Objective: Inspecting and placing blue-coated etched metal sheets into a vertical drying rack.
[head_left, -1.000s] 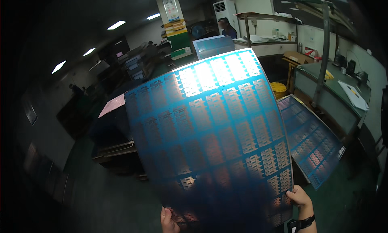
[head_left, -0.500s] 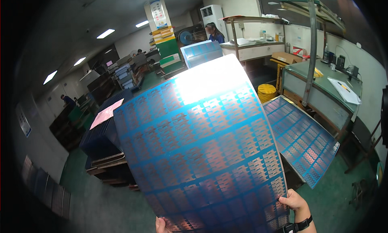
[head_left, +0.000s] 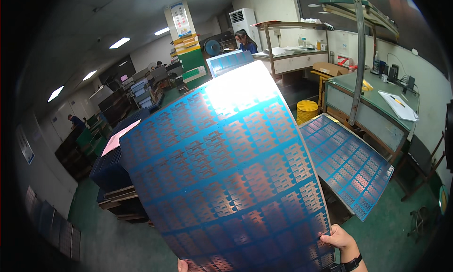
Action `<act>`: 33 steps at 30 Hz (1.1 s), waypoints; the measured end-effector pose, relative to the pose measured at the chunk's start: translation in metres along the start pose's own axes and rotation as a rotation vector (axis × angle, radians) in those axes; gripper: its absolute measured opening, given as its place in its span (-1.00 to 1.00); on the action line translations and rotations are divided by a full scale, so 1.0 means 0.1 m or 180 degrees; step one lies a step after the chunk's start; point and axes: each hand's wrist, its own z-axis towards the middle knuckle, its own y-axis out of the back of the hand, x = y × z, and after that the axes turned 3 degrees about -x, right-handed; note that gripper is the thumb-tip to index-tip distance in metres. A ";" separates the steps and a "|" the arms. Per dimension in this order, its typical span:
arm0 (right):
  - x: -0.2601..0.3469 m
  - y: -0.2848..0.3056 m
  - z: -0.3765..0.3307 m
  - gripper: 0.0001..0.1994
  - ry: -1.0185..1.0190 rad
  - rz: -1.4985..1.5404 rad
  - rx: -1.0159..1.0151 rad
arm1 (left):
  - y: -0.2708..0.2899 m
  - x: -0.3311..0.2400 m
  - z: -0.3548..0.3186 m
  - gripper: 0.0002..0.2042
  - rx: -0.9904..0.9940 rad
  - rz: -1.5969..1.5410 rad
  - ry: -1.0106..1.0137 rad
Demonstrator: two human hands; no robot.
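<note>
A large, slightly bowed circuit board panel [head_left: 226, 177] with copper patterns on blue fills the middle of the view, held up at a tilt. My right hand [head_left: 340, 239] grips its right edge near the lower corner, thumb on the face and a black band on the wrist. Only the fingertips of my left hand [head_left: 182, 265] show, closed on the panel's lower left edge. Strong glare whitens the top of the panel. Behind it to the right, a similar panel [head_left: 349, 163] lies slanted on a support.
On the left, a stack of dark panels [head_left: 111, 170] stands on a pallet with a pink sheet [head_left: 120, 137] on top. A green-topped desk [head_left: 373, 95], a yellow bin [head_left: 306, 111] and a chair [head_left: 422, 163] are at the right. A person [head_left: 245, 43] sits farther back.
The held panel has shifted slightly left and tilted a little, with both hands keeping their grip. The room also sits slightly farther left in the picture.
</note>
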 end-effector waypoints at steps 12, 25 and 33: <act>0.02 -0.07 0.05 -0.75 0.0206 0.0296 -0.0342 | 0.06 0.13 0.17 -0.81 0.0053 -0.2253 0.0730; 0.36 -0.20 0.33 -0.68 0.0561 0.0898 -0.0391 | -0.25 -0.16 -0.14 -0.81 0.0195 -0.0055 0.1175; 0.39 -0.06 0.26 -0.55 -0.0053 0.0638 0.0093 | -0.32 -0.22 -0.13 -0.75 0.0119 -0.0286 0.1029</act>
